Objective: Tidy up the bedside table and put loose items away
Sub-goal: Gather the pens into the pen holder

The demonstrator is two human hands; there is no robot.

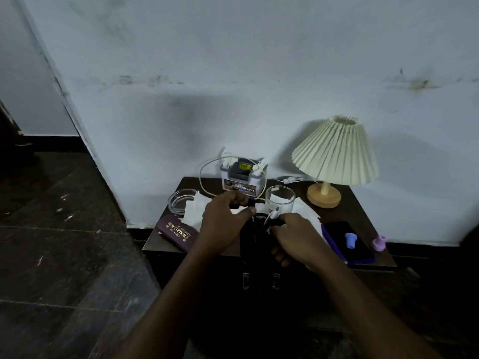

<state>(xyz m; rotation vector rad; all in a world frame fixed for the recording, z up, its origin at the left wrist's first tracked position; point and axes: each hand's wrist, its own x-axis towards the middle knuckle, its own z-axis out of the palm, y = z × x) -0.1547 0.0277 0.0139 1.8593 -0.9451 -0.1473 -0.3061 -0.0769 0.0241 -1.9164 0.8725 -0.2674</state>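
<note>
Black round pouch-like thing [252,237] | left hand [225,218] pinches small dark bit [250,202] at its 12 o'clock | right hand [298,237] grips its 3 o'clock side | likely packing loose bits; next: drop bit inside.

Dim, bluish lighting. A soft shadow is thrown on the wall [233,60] at 12 o'clock; lines are bowed at 9 o'clock; detail is lost at 6 o'clock.

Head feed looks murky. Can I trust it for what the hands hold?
Head view: dim, bluish, lamp unlit, its soft shadow on the wall; the dark item gripped by left hand and right hand melts into the dark table front, detail lost; wide-angle bends the wall edge at left.
</note>
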